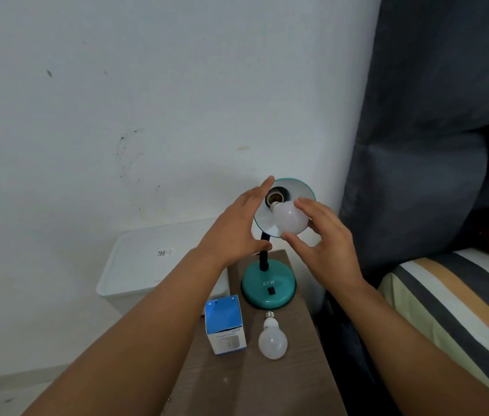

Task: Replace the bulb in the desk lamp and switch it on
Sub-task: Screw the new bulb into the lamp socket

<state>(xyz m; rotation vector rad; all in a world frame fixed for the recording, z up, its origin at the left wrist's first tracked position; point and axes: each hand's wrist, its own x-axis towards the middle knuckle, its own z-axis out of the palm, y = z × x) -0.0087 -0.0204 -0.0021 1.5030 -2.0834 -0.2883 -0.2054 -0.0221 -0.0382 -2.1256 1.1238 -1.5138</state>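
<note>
At the socket (275,197) inside the teal lamp shade (297,187): frosted bulb (291,219) held by the right hand (324,238), thumb and fingers (303,202) curled round the globe, screw cap pointing into the socket mouth. Cap appears just at the socket opening; whether any thread is engaged cannot be told from this view. Left hand (237,226) placed against the left edge of the shade, fingers extended and nearly straight, thumb spread below near the black neck (264,253); steadies the shade, grips nothing firmly as far as visible.

On the bench (267,385), in front of the teal lamp base (268,288): second frosted bulb (272,337) lying on its side, cap toward the base, and a blue-and-white bulb carton (225,324) standing just to its left, both untouched.

Judged status:
- Socket exposed and one bulb lying loose: one bulb already out of the lamp.
- Bulb in hand either being fitted or being withdrawn; cannot be settled from one view. Opened carton and loose bulb suggest fitting of the new one.
- Remaining if fitting: seat cap, turn until snug, release shade.
- Black rocker switch (271,291) on the base not yet pressed; shade shows no light.
</note>
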